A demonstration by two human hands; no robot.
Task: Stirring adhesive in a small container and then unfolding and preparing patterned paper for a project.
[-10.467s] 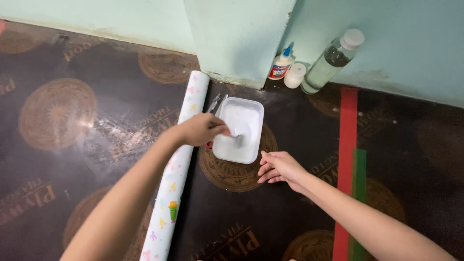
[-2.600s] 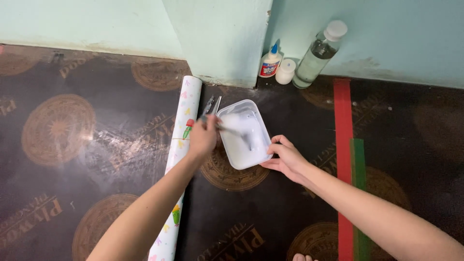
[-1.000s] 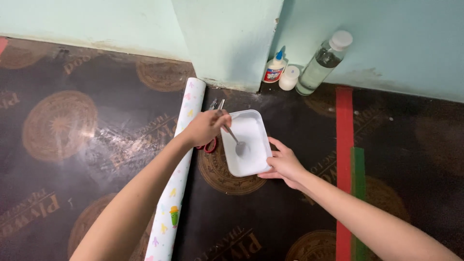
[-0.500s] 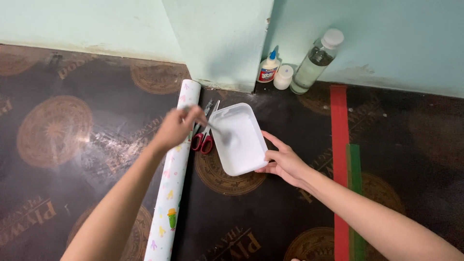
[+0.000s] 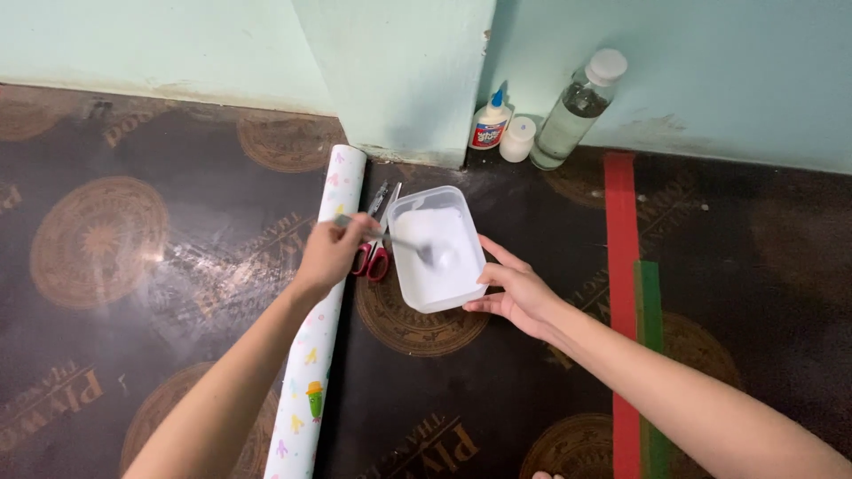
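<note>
Head cam looks down at a dark patterned floor mat (image 5: 160,372), w/ a pale green wall (image 5: 399,71) along 12 o'clock. My left hand (image 5: 330,255) is pinched around the handle of a metal spoon (image 5: 390,239), fingers curled shut on it. The spoon bowl sits down in the white stuff inside a white plastic tub (image 5: 435,248), slanted from 9 toward 3 o'clock so the tip reaches the tub's middle. My right hand (image 5: 519,288) is at the tub's 4 o'clock edge, fingers spread and pressed vs. the rim and side wall, prob. to keep the tub from sliding under the spoon. It braces, it doesn't lift.

Tub rests on the mat near centre frame. Just left of it lie red-handled scissors (image 5: 373,253), partly under my left hand. Past those, a roll of printed paper (image 5: 315,355) runs from 12 to 6 o'clock, under my left forearm. At 1 o'clock vs. the wall stand a small glue bottle (image 5: 491,120), a white cap (image 5: 517,139) beside it and a clear bottle (image 5: 577,111) leaning on the wall, well apart from the tub. Red tape strip (image 5: 623,293) runs down the mat at 3 o'clock.
</note>
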